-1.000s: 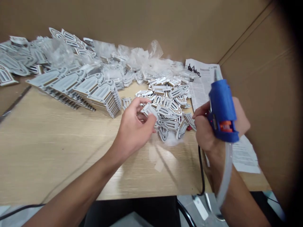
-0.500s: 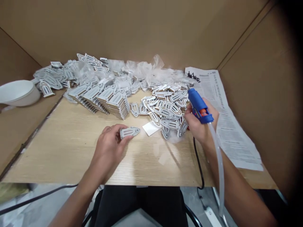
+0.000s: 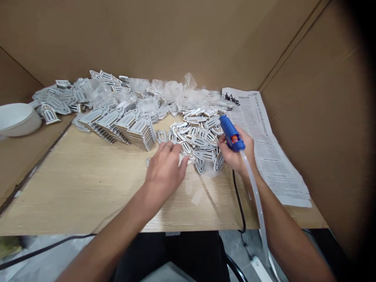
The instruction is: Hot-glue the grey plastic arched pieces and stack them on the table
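My right hand [image 3: 239,154] is wrapped round a blue hot glue gun [image 3: 230,132], its nozzle pointing up and away over the right side of a loose pile. A long translucent glue stick [image 3: 255,188] trails from the gun's rear toward me. My left hand [image 3: 166,166] is open, palm down, thumb apart from the fingers, at the near left edge of the pile of small grey-and-white arch-shaped pieces [image 3: 202,143]. Its fingertips are partly hidden. Just left of that hand, the end of a grey arch piece [image 3: 147,161] shows on the table, the rest covered by the hand.
Neat stacks of arch pieces [image 3: 135,127] stand left of the pile. Plastic-bagged pieces [image 3: 147,98] line the cardboard back wall [image 3: 182,39]. A white bowl [image 3: 19,119] sits far left, newspaper [image 3: 270,156] lies right, and a black cord [image 3: 238,199] crosses the front edge.
My left hand has let go of the grey arch piece on the table and moved right to the pile. The view has shifted slightly; my right hand still holds the glue gun.
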`<action>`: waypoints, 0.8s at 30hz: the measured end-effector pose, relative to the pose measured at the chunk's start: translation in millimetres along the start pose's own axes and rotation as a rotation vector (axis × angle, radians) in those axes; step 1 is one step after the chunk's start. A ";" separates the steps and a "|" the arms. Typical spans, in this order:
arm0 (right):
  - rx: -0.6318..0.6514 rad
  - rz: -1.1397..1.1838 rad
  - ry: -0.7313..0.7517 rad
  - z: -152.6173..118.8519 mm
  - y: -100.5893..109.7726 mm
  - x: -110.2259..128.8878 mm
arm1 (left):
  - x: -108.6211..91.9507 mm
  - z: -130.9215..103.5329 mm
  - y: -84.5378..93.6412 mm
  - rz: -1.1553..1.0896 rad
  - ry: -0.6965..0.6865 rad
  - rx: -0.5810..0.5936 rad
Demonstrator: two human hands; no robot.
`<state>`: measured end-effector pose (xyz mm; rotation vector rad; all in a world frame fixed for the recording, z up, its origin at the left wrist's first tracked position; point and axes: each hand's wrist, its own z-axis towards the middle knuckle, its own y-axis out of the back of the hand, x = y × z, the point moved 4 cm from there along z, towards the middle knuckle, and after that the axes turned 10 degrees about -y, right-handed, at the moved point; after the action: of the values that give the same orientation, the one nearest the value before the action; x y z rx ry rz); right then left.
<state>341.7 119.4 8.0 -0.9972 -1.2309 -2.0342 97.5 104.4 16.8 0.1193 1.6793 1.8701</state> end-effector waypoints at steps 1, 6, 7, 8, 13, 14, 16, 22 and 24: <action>0.008 0.009 -0.011 0.1 -0.3 -0.6 | -10.3 8.0 -3.3 0.015 0.034 0.022; 0.205 0.108 -0.036 0.0 -0.8 4.6 | -28.4 32.0 -20.4 -0.012 0.170 0.049; 0.267 0.091 -0.027 -0.7 0.2 8.5 | -25.7 34.4 -22.7 -0.051 0.174 0.029; 0.326 0.064 -0.013 -1.9 2.1 13.1 | -21.6 36.4 -24.8 -0.101 0.177 0.007; 0.646 -0.109 0.073 -23.4 10.2 34.4 | 4.6 41.8 -33.7 -0.485 0.254 -0.171; 0.696 -0.156 0.080 -30.8 9.8 34.9 | 8.1 41.8 -35.6 -0.564 0.276 -0.202; 0.705 -0.265 0.080 -44.9 7.8 30.9 | 11.5 41.4 -39.4 -0.712 0.297 -0.233; 0.475 -0.450 0.028 -64.6 7.2 6.4 | 11.9 41.2 -38.6 -1.012 0.319 -0.239; 0.469 -0.424 0.028 -63.3 10.8 3.9 | 11.5 41.7 -33.4 -1.059 0.334 -0.224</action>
<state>328.3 57.5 -2.7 -0.5120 -1.9144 -1.8955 119.9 146.5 -10.0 -1.0198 1.2763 1.2405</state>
